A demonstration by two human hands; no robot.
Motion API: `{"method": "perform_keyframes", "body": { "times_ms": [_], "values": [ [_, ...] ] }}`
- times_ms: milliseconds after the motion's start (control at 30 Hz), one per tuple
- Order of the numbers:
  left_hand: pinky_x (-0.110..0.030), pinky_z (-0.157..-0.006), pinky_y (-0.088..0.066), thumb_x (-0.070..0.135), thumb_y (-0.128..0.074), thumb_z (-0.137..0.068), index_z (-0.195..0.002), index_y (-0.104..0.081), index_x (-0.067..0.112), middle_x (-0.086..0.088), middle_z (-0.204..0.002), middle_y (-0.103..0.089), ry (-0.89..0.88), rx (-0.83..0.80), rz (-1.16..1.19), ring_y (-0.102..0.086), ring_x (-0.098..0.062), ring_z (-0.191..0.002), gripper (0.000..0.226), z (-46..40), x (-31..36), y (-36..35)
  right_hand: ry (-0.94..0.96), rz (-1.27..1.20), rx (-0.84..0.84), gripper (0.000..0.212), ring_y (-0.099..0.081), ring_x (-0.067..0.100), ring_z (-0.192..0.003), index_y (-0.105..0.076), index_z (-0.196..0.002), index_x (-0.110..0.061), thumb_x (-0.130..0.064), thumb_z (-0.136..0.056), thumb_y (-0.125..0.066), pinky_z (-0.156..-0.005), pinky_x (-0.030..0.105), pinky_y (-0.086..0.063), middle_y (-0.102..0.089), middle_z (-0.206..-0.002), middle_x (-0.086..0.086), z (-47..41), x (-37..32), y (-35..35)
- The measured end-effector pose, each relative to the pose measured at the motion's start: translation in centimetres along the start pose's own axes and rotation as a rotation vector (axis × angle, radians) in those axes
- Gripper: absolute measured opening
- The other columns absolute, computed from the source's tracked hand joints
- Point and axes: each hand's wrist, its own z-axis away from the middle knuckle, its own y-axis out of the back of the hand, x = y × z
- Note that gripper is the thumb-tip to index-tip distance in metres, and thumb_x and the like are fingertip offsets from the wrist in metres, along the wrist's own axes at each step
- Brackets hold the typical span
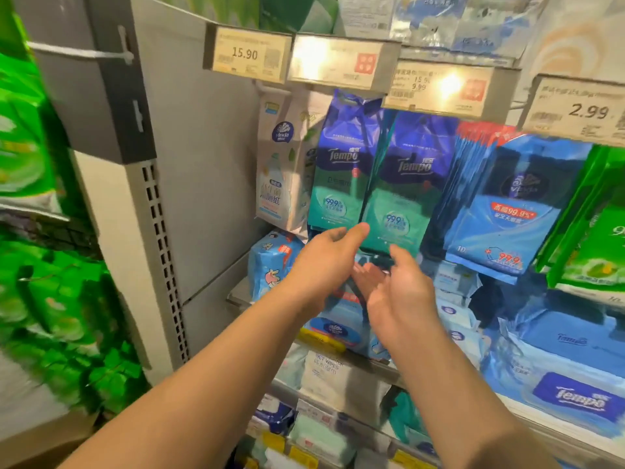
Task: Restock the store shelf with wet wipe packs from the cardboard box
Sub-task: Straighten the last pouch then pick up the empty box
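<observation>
price tag 15.90 (246,53) – top left | price tag 2.99 (583,111) – right | green packs (50,299) – far left

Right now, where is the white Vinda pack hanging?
In the head view, the white Vinda pack hangs at the left end of the hook row, against the grey shelf upright, immediately left of the blue Tempo packs and under the 15.90 price tag.

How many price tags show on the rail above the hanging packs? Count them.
4: the 15.90 tag at left, a glare-washed tag, the 9.99 tag, and the 2.99 tag at right. More may lie beyond the frame.
</observation>
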Motion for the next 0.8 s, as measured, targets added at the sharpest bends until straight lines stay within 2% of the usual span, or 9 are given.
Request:
{"method": "perform_keyframes", "body": {
  "times_ms": [133,267,333,433,500,600,667,767,800],
  "values": [
    [-0.046,-0.095,-0.053,0.072,-0.055,-0.068,-0.105,-0.070,0.034,0.010,-0.108,-0.071,0.019,0.150,0.075,-0.071,-0.021,-0.099,0.055,3.8,-2.5,5.6,-0.042,0.168,-0.175,0.011,-0.066,0.031,-0.079,-0.055,-0.101,-0.009,-0.019,-0.104,-0.054,-0.085,0.041,-0.059,-0.061,-0.100,0.018,3.5,3.7,-1.2],
    [-0.049,-0.098,-0.050,0.063,-0.052,-0.083,-0.093,-0.070,0.041,0.007,-0.114,-0.070,0.070,0.348,0.094,-0.066,-0.023,-0.107,0.030,9.0,-7.0,12.4,-0.106,0.411,-0.438,0.013,-0.070,0.029,-0.088,-0.061,-0.109,-0.008,-0.017,-0.104,-0.054,-0.084,0.039,-0.059,-0.068,-0.100,0.016,6.6,10.0,-2.1],
    [-0.048,-0.098,-0.050,0.056,-0.049,-0.093,-0.105,-0.065,0.034,0.006,-0.120,-0.067,0.166,0.476,0.149,-0.064,-0.022,-0.110,0.030,12.4,-10.5,16.0,-0.178,0.569,-0.579,0.012,-0.067,0.027,-0.086,-0.060,-0.112,-0.009,-0.016,-0.104,-0.055,-0.080,0.036,-0.057,-0.066,-0.097,0.015,8.2,14.5,-2.1],
    [-0.042,-0.096,-0.049,0.056,-0.043,-0.096,-0.133,-0.053,0.028,0.006,-0.127,-0.063,0.342,0.691,0.235,-0.060,-0.018,-0.114,0.048,19.0,-16.6,20.8,-0.334,0.834,-0.771,0.007,-0.062,0.022,-0.082,-0.058,-0.108,-0.012,-0.015,-0.102,-0.057,-0.071,0.033,-0.053,-0.063,-0.095,0.013,10.4,22.6,-1.1],
    [-0.042,-0.097,-0.049,0.059,-0.044,-0.093,-0.130,-0.056,0.030,0.009,-0.121,-0.065,0.460,0.887,0.272,-0.061,-0.015,-0.110,0.049,24.0,-20.7,23.2,-0.422,1.036,-0.842,0.017,-0.064,0.022,-0.088,-0.057,-0.114,-0.017,-0.026,-0.100,-0.062,-0.081,0.040,-0.055,-0.066,-0.106,0.012,11.7,28.5,0.4],
    [-0.043,-0.102,-0.045,0.056,-0.044,-0.093,-0.125,-0.058,0.031,0.009,-0.122,-0.063,0.655,1.213,0.286,-0.057,-0.016,-0.112,0.043,30.9,-26.4,25.5,-0.481,1.370,-0.874,0.058,-0.062,0.026,-0.110,-0.048,-0.142,-0.018,-0.045,-0.093,-0.065,-0.096,0.039,-0.050,-0.062,-0.128,0.006,13.4,36.6,3.7],
    [-0.045,-0.101,-0.044,0.054,-0.046,-0.092,-0.130,-0.056,0.027,0.001,-0.128,-0.058,0.843,1.447,0.206,-0.054,-0.024,-0.117,0.047,34.7,-30.0,26.4,-0.497,1.522,-0.884,0.082,-0.060,0.031,-0.119,-0.044,-0.145,-0.014,-0.059,-0.079,-0.066,-0.101,0.040,-0.050,-0.059,-0.135,0.008,13.9,41.1,6.2],
    [-0.049,-0.108,-0.034,0.053,-0.058,-0.087,-0.137,-0.046,0.017,-0.015,-0.142,-0.040,1.127,1.747,0.144,-0.038,-0.039,-0.130,0.063,39.0,-33.9,27.1,-0.518,1.672,-0.890,0.078,-0.063,0.035,-0.116,-0.054,-0.136,-0.002,-0.051,-0.079,-0.071,-0.098,0.042,-0.054,-0.066,-0.128,0.015,14.3,46.7,9.9],
    [-0.049,-0.109,-0.029,0.055,-0.059,-0.086,-0.140,-0.040,0.015,-0.016,-0.146,-0.033,1.220,1.757,0.196,-0.031,-0.040,-0.133,0.070,40.1,-34.8,27.2,-0.532,1.693,-0.874,0.072,-0.065,0.036,-0.114,-0.058,-0.133,0.000,-0.047,-0.079,-0.074,-0.096,0.041,-0.054,-0.068,-0.125,0.016,14.3,48.3,11.0]
  ]
}}
